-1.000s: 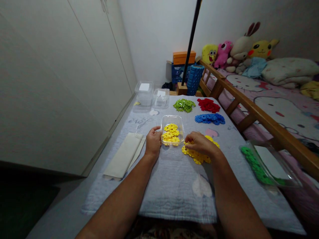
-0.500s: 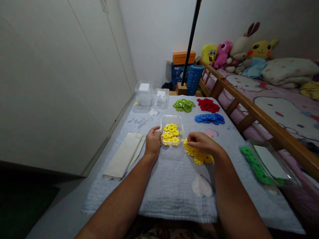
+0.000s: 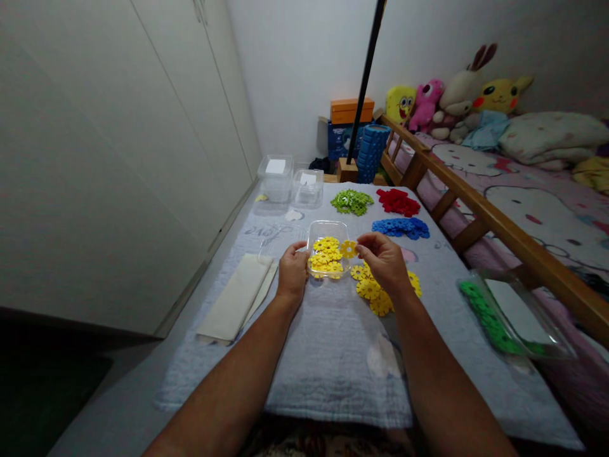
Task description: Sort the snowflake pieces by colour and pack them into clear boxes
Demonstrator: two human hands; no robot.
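Observation:
A clear plastic box (image 3: 328,226) stands open on the cloth, with several yellow flower-shaped discs (image 3: 326,254) lying in it. My left hand (image 3: 292,270) grips the box by its left side, thumb at the rim. Between the thumb and fingers of my right hand (image 3: 383,257) is one yellow flower-shaped disc (image 3: 349,249), held upright at the box's right rim. Below that hand spreads a pile of loose yellow discs (image 3: 368,290), partly hidden by the hand and wrist.
Behind lie piles of light green (image 3: 352,202), red (image 3: 398,201) and blue pieces (image 3: 400,227). A lidded box of green pieces (image 3: 504,317) is at the right edge. Folded pale cloth (image 3: 235,298) lies left; clear containers (image 3: 276,181) stand at the back left. A wooden bed rail (image 3: 466,190) borders the right.
My right hand has moved up and left from the yellow pile to the box's right rim, bringing one yellow disc. My left hand and the box have stayed in place.

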